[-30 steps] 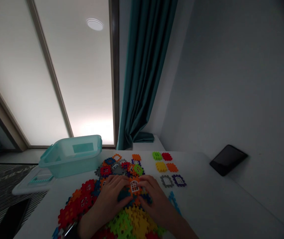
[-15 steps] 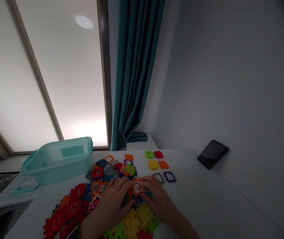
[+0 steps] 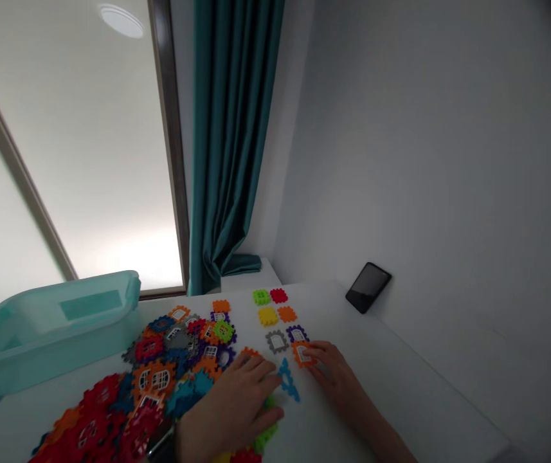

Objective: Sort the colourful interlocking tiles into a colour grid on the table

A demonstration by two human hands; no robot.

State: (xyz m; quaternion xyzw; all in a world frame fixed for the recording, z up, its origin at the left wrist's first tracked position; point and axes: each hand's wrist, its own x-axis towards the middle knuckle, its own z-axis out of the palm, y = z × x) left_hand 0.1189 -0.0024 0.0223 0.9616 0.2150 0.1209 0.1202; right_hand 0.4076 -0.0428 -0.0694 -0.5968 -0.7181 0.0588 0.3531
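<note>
My right hand [image 3: 337, 376] pinches an orange toothed tile with a white window pattern [image 3: 300, 354] at its edge, just below a purple window tile [image 3: 297, 334]. My left hand [image 3: 239, 404] is palm down over the near side of the tile pile, its fingers apart. Beside those fingertips is a light blue toothed piece [image 3: 287, 381]; I cannot tell whether they touch it. Some green pieces [image 3: 266, 434] are partly hidden under this hand. A grey window tile [image 3: 276, 341] lies left of the purple one.
Behind these, green [image 3: 261, 296], red [image 3: 279, 296], yellow [image 3: 268, 316] and orange [image 3: 287, 314] tiles lie in pairs. A heap of red tiles [image 3: 104, 392] spreads at the left, near a teal plastic bin [image 3: 53, 350]. A black tablet [image 3: 368, 287] is by the wall.
My right hand has carried the orange window tile from the pile to the right, beside the laid-out tiles. My left hand has separated from it. The view has swung right.
</note>
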